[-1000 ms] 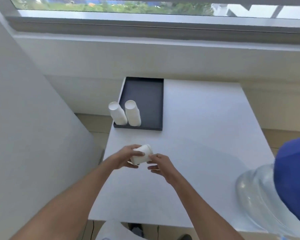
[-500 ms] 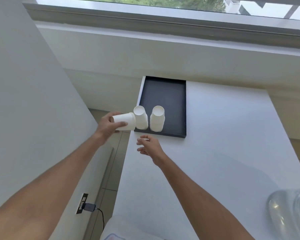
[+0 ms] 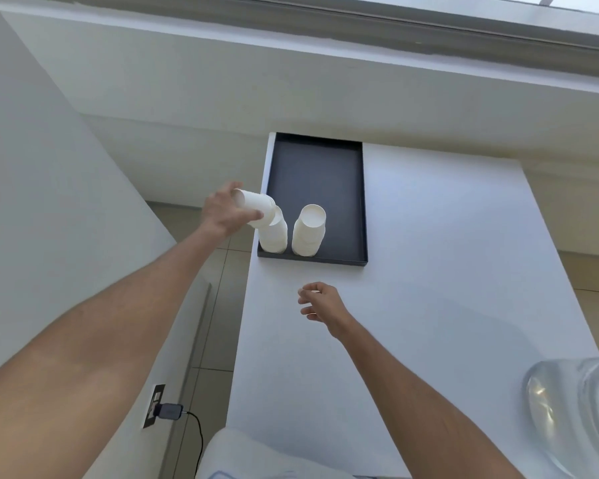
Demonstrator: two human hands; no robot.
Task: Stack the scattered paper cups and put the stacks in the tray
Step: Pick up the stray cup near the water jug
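A black tray [image 3: 336, 167] lies at the far left corner of the white table [image 3: 429, 271]. Two stacks of upside-down white paper cups stand at its near edge: the left stack [image 3: 274, 236] and the right stack [image 3: 307, 233]. My left hand [image 3: 223, 212] grips a white paper cup [image 3: 255, 205], tilted, with its mouth touching the top of the left stack. My right hand [image 3: 320, 302] hovers over the table in front of the tray, fingers loosely curled, holding nothing.
A clear water bottle [image 3: 574, 409] lies at the table's right near corner. A wall [image 3: 32, 236] runs close on the left, with a socket and plugged charger [image 3: 163, 407] low down. A window ledge [image 3: 325, 63] runs behind the table.
My left hand carried the cup from the table's near middle up and onto the left stack's top. My right hand let go of the cup and stayed low. The view shifted left and closer.
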